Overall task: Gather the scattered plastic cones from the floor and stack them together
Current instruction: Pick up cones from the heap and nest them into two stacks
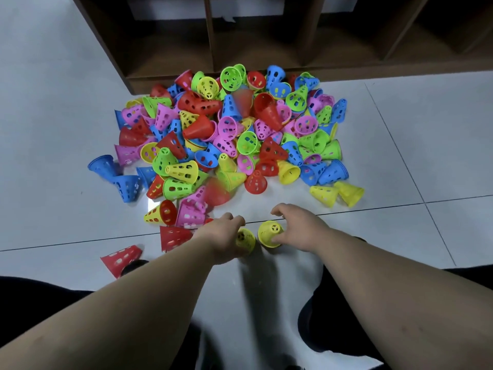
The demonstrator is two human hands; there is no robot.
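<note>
two yellow cones sit touching between the fingers: left hand (222, 236) curls round the left yellow cone (246, 240), right hand (300, 228) pinches the right yellow cone (268, 233), with the cone pile (226, 134) just beyond the fingertips.

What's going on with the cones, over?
Left hand grips left yellow cone. Right hand holds right yellow cone, not yet stacked. Loose pile ahead.

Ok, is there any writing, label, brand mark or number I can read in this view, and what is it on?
No readable text anywhere.
On the pile of cones: only punched holes, no print.
On the left-hand yellow cone and the right-hand yellow cone: no marks visible.
On the wooden shelf unit and the floor tiles: no lettering.
</note>
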